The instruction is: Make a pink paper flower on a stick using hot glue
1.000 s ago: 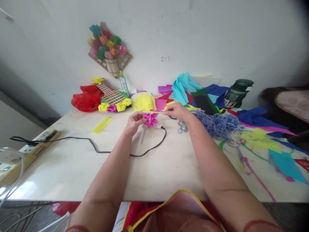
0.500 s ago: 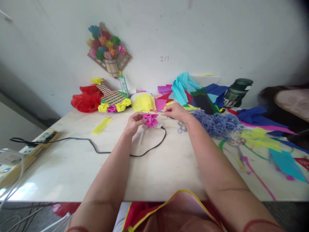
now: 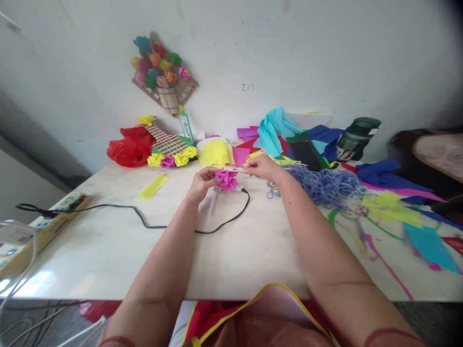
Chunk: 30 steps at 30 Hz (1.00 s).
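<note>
My left hand is closed on a magenta crepe-paper flower, its thumb pressed against the petals. Just to the right, my right hand pinches the end of a thin pale stick or strip that reaches toward the flower. Whether that strip is fixed to the flower is too small to tell. Under the hands lies a mostly hidden white device joined to a black cord; a pale translucent stick shows beside it.
A yellow paper strip lies left of the hands, a power strip at the table's left edge. Behind stands a flower-trimmed woven piece. On the right are tangled purple string, a phone, a dark green bottle and paper scraps.
Both hands stay almost in place, still on the flower and the thin strip. The whole view has shifted very slightly.
</note>
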Tool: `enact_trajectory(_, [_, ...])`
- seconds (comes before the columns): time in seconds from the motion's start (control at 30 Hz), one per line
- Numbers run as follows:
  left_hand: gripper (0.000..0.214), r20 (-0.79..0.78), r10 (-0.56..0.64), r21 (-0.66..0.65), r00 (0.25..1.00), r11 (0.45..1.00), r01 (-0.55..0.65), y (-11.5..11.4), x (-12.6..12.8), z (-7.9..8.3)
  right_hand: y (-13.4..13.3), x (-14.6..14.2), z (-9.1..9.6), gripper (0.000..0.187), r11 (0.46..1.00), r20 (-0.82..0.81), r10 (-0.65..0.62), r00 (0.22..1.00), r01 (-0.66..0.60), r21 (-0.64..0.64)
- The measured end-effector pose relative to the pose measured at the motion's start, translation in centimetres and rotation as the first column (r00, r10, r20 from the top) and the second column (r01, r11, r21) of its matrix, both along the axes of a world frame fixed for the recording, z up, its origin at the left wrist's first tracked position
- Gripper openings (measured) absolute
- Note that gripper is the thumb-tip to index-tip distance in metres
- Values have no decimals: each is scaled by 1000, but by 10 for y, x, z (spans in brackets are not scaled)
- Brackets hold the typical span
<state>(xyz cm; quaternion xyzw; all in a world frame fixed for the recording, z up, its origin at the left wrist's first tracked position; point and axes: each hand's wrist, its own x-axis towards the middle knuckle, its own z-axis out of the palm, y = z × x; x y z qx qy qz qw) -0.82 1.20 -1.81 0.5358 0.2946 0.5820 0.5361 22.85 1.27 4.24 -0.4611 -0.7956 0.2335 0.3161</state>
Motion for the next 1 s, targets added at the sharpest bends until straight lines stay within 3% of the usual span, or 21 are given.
enact_trajectory(0.3, [40,-9,-31,4,999,1000,31,1,-1,-2,-5,0,2,36,997,-14,38,999,-39,-73])
enact_trajectory(0.77, [38,-37,-69,7,997,998,69,4,-2,-6,0,-6,-3,9,999,-45,-44,998,44,2])
enact_trajectory(1.0, [37,-49,-70,15,996,997,71,4,-2,-5,0,-6,-4,24,1000,47,-5,999,6,-1])
